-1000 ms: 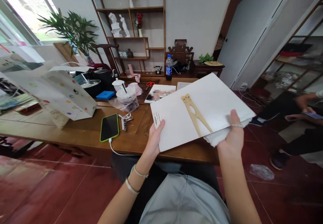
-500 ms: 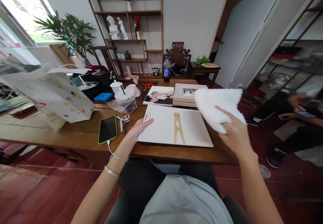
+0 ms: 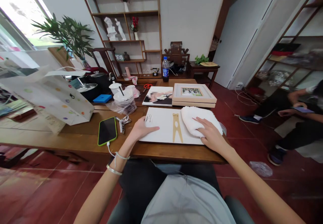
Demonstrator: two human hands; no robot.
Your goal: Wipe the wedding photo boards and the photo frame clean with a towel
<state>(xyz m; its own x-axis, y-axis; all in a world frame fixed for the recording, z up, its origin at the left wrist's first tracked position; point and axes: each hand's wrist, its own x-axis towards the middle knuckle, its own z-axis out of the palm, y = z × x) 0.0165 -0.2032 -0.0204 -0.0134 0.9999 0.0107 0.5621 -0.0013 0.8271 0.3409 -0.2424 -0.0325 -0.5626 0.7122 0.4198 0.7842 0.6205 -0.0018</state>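
Note:
A flat white panel (image 3: 161,133) lies on the table in front of me, with small dark print at its upper left corner. On its middle is a tan, clothespin-shaped piece (image 3: 177,127) with two long legs. My left hand (image 3: 143,129) grips the panel's left edge, thumb stretched over the top face and the other fingers hidden. A folded white fluffy towel (image 3: 190,118) covers the panel's right end. My right hand (image 3: 210,135) is on the towel, fingers bent over it and pressing it against the panel.
Behind the panel lie a photo print (image 3: 157,98) and stacked picture frames (image 3: 195,94). To the left are a charging phone (image 3: 107,131), a silver metal clip (image 3: 123,123), a plastic-wrapped cup (image 3: 123,99) and a paper bag (image 3: 68,103). A seated person (image 3: 300,106) is at right.
My right hand has brought the towel down and left from the air onto the panel's right end. The picture frames behind are now uncovered. My left hand stays at the panel's left edge.

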